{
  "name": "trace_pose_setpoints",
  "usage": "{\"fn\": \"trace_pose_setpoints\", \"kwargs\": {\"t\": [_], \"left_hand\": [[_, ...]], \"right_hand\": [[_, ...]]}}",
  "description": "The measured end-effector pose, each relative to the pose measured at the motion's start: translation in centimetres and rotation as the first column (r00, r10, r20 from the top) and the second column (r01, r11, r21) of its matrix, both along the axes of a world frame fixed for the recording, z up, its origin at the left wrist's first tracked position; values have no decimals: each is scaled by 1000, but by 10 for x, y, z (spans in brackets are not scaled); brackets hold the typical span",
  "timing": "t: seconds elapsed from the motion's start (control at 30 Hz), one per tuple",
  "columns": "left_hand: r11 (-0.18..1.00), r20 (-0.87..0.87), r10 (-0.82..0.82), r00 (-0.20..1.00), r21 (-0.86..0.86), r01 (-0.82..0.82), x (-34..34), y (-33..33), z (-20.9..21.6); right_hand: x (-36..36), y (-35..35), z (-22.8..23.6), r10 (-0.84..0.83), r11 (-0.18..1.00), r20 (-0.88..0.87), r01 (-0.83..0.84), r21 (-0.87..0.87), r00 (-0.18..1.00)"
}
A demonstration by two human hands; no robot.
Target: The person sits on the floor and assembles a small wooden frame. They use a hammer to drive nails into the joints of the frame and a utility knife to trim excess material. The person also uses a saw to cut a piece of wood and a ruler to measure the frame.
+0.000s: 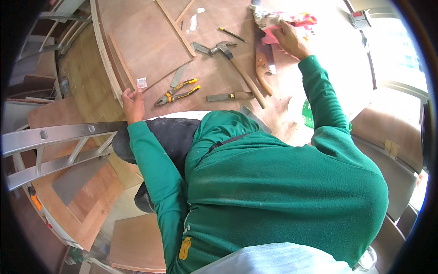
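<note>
My right hand (294, 40) is closed on a crumpled pink and white plastic bag (269, 36) at the far right of the work surface. Partly beneath the bag lies a handsaw (263, 68) with a wooden handle. My left hand (132, 105) is at the board's left edge, its fingers curled by the lower end of a thin wooden strip (122, 60). Whatever is between those fingers is hidden. Close by is a small white label (141, 82). Between my hands lie yellow-and-black pliers (177, 92), a claw hammer (244, 73), a chisel-like tool (229, 96) and a pencil (233, 34).
More thin wooden strips (175, 28) rest on the brown board (141, 36). An aluminium ladder (64, 137) stands at the left, near my knee. A white tub with a green label (306, 112) sits by my right arm. Wooden panels (137, 242) lie below left.
</note>
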State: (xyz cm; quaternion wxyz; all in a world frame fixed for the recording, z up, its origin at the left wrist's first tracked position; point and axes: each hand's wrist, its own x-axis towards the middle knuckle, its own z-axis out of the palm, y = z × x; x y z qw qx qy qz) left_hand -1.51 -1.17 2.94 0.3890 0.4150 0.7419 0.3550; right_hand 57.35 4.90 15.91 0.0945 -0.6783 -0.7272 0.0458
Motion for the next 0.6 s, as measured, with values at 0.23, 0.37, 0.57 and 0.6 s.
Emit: {"fn": "trace_pose_setpoints", "kwargs": {"t": [0.23,0.37,0.57,0.6], "left_hand": [[999,87,41,995,19,-42,-8,-12,0],[999,74,41,996,32,-43,-15,-18,-2],[998,31,55,998,-2,-55,-19,-26,3],[998,26,69,997,-5,-69,-17,-28,7]], "right_hand": [[100,24,-4,21,893,-409,-201,-403,912],[121,48,-4,-27,910,-384,-137,-392,923],[89,82,-1,-16,989,347,66,-133,938],[95,85,-9,59,996,442,-25,-83,895]]}}
